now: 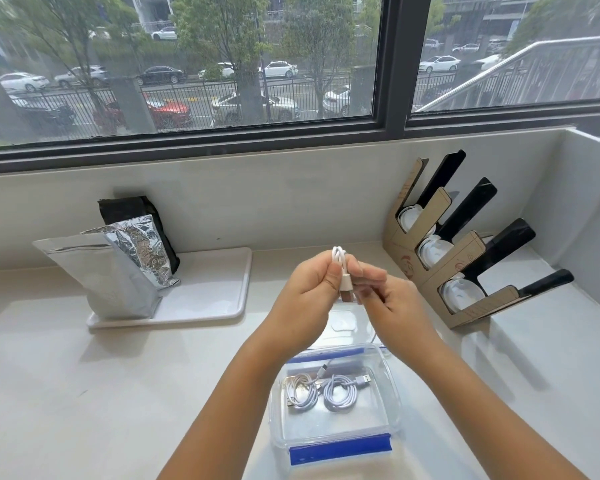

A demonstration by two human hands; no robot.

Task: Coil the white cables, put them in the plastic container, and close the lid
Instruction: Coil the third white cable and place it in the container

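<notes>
Your left hand (310, 284) and right hand (383, 294) both pinch a white cable (340, 268) above the counter, open box (335, 407) near the front edge, two coiled cables (321, 391) inside

Two hands are up in the air over a clear plastic box (388, 407) on a pale counter (84, 393); the left hand (309, 292) and the right hand (385, 296) pinch a white cable (341, 263) together, with a little loop poking out on top and its plug hanging down between them. Two more coiled cables (321, 393) lie side by side inside the open box, which has blue clips on its near and far ends. A shiny silver bag (118, 271) stands on a white tray (219, 296) to the left, and a cardboard rack (440, 271) holding white lids sits to the right, under a big window (187, 64).
</notes>
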